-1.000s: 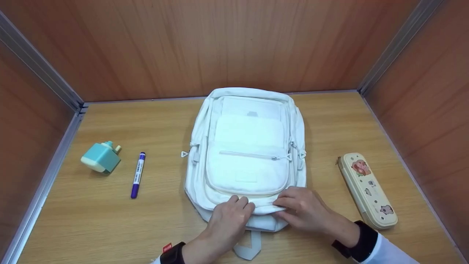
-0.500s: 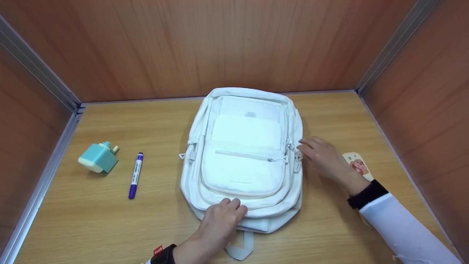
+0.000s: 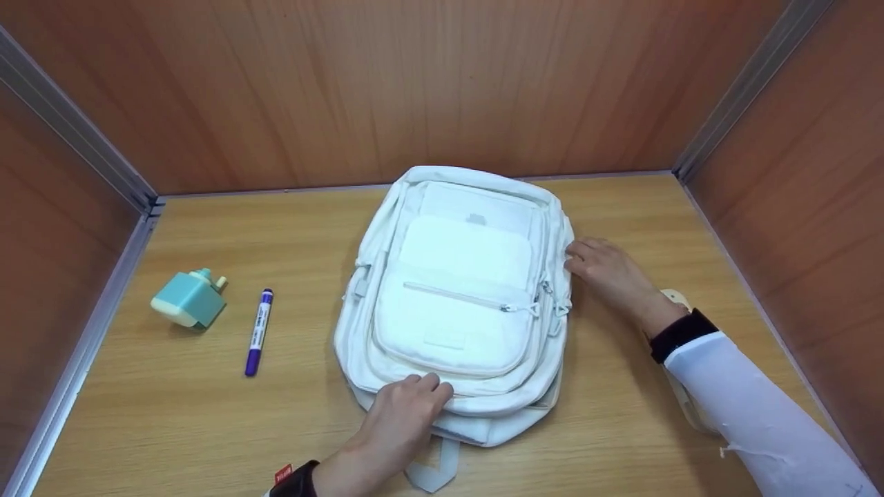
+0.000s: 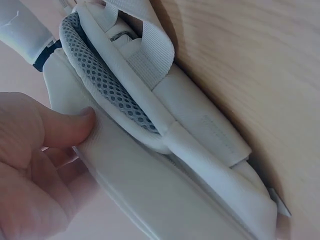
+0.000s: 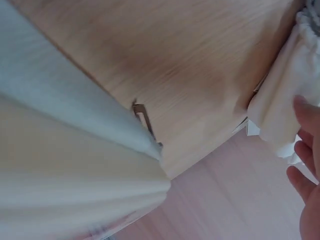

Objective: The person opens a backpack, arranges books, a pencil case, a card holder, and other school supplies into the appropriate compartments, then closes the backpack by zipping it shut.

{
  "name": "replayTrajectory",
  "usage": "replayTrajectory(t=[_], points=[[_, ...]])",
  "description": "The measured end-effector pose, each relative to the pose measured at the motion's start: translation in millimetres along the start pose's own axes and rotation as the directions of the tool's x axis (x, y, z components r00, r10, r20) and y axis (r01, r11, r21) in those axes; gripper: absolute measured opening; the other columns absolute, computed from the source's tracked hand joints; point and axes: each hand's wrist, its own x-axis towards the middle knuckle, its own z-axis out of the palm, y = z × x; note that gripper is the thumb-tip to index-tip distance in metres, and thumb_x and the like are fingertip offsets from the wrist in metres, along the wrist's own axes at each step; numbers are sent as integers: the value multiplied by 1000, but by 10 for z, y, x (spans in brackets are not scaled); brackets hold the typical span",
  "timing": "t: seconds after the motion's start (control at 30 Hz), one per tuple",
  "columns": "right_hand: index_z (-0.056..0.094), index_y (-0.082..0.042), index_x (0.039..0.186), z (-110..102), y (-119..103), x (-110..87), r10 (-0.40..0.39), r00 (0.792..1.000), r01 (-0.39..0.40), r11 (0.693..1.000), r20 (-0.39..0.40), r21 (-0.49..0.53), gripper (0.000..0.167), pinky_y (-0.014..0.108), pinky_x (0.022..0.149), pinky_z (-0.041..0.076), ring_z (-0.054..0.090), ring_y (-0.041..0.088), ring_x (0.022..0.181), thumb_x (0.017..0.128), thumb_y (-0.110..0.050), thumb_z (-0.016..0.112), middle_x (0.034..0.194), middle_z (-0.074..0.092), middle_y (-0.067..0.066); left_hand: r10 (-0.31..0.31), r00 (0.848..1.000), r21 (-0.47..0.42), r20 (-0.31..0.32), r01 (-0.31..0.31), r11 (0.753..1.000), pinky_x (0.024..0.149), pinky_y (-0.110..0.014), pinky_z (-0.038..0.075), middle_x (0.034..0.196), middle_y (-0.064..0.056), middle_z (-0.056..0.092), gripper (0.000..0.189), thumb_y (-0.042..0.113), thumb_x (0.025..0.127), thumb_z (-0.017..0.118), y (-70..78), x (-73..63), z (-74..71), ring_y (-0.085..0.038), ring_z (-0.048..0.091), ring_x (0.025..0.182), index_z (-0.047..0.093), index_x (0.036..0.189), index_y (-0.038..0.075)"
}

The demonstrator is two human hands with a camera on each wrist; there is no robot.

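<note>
A white backpack [image 3: 459,297] lies front side up on the wooden table, its top loop toward the near edge. At its near end my left hand [image 3: 404,417] grips the rim. In the left wrist view, the thumb [image 4: 75,127] presses one face of the fabric and the fingers curl behind it; a mesh-lined shoulder strap [image 4: 107,82] shows beside them. My right hand [image 3: 611,273] is at the backpack's right side, fingertips right at the fabric. The right wrist view shows its fingers [image 5: 302,182] spread loosely near the side of the bag.
On the left are a teal and cream box with a small crank [image 3: 190,300] and a purple-capped marker [image 3: 259,333]. A cream pencil case [image 3: 690,407] lies at right, mostly hidden under my right forearm. Wood-grain panels [image 3: 442,90] enclose the back and both sides.
My right hand has left the backpack's near rim and moved up to its right side, covering the pencil case. The near end of the backpack has swung slightly left with my left hand.
</note>
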Motion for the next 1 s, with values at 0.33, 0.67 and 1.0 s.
replayTrajectory(t=[0.33,0.67,1.0], points=[[70,-1,108,-37,-76,-164,-50,999,50,999,-6,13,26,51,101,51,64,35,109,88,14,61,112,68,16,-69,997,17,-22,69,997,48,-27,46,71,1,61,28,-15,73,72,-181,-35,-75,-14,58,59,64,80,11],[70,-2,101,-157,-295,-273,-119,993,120,992,21,-35,24,48,92,55,67,33,96,83,14,65,98,70,12,-126,989,58,-76,130,990,48,-28,41,64,2,58,34,-19,68,70,-470,-64,-158,-15,55,56,60,71,13],[68,-5,89,-211,-544,-356,-172,983,172,985,-57,7,14,37,69,52,60,24,76,87,8,63,81,62,5,-228,973,84,-31,230,970,60,-33,51,69,0,66,37,-21,65,70,-753,-30,-234,-20,64,66,64,75,14]])
